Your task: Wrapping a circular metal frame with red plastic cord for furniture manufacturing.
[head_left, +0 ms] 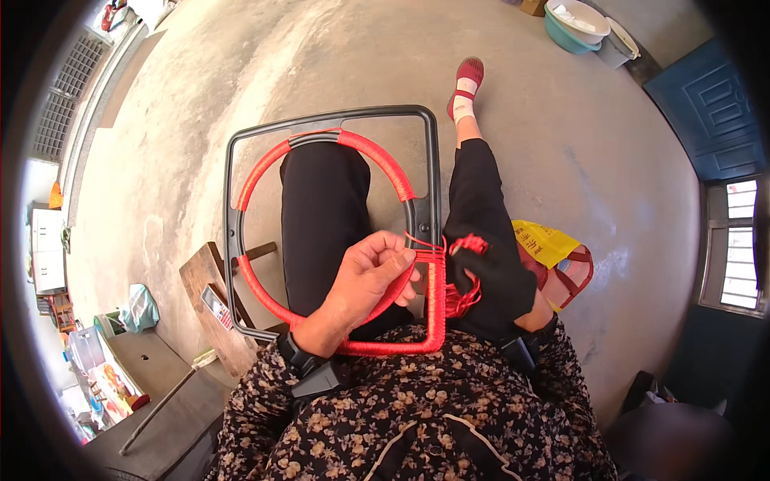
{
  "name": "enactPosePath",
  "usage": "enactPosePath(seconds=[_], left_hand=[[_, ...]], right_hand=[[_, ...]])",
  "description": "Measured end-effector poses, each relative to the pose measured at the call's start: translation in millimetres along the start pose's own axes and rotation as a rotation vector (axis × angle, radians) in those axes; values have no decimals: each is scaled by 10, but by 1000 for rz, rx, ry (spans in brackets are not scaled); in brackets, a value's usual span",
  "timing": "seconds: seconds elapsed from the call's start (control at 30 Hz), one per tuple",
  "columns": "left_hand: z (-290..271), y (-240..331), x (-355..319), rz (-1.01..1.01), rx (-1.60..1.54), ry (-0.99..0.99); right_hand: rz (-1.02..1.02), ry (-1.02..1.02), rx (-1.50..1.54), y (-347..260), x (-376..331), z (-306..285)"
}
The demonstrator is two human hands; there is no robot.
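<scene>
The concrete floor (561, 144) fills most of the view, with 2 basins (573, 24) far off by a blue door (706, 112) and a low wooden stool (212, 305) to the person's left. A yellow and red bag (553, 256) lies on the floor just beside the right knee.

Across the person's lap rests a dark grey frame (233, 192), a rounded square with a ring inside it. It lies flat over both black-trousered thighs, which seems to steady it so that both hands are free for the wrapping. Red cord (377, 156) already covers much of the inner ring and the near right corner of the outer bar; the far edge and the left side are bare.

The left hand (373, 276), bare, comes up from the lower edge with the wrist bent and a dark band on it. Its fingers are curled closed around the wrapped ring near the right bar, pinning the frame in place.

The right hand (493, 276), in a black glove, sits just outside the right bar, closed on a bunch of loose red cord (465, 272), with strands drawn taut across to the frame.
</scene>
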State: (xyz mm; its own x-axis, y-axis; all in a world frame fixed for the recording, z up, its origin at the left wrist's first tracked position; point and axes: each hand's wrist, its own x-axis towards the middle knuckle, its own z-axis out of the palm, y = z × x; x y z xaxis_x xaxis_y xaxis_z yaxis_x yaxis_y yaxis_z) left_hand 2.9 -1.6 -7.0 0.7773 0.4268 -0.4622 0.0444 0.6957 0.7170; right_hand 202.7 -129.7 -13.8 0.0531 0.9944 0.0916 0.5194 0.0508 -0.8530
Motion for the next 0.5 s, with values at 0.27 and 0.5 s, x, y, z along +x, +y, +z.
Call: enactPosePath(seconds=[0.27,0.5], left_hand=[[15,-103,41,65,-61,-3],[22,-169,57,-5,-108,-1]], right_hand=[[505,421,840,150,-194,182],[489,209,1477,151,119,124]])
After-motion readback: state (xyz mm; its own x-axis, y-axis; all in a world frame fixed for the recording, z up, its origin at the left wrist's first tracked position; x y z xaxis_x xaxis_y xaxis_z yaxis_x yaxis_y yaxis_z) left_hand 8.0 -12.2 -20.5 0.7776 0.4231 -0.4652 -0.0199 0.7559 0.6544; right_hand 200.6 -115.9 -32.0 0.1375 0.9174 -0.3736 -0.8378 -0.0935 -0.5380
